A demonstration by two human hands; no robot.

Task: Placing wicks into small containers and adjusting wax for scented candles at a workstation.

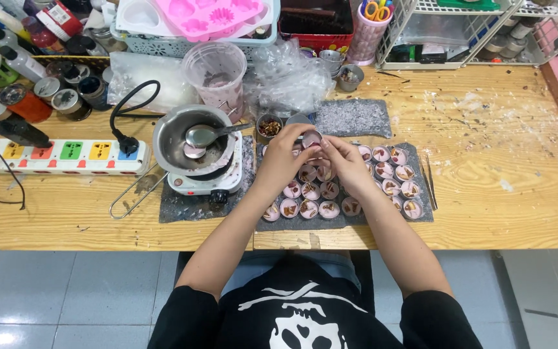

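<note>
My left hand [283,155] and my right hand [342,160] meet over a grey mat [425,213] on the wooden table. Together they hold a small round metal cup [310,137] with pink filling, fingers pinching at its rim. Under and around the hands lie several small cups of pink wax [309,208] topped with brownish dried bits, set in rows on the mat. A small tin of dried petals [268,126] stands just beyond my left hand.
A steel pot with a ladle [192,139] sits on a small white hotplate [201,184] to the left. A power strip [59,157] lies further left. Tweezers [431,181] rest right of the mat. Plastic bags, a clear measuring jug [216,74], pink mould and baskets crowd the back.
</note>
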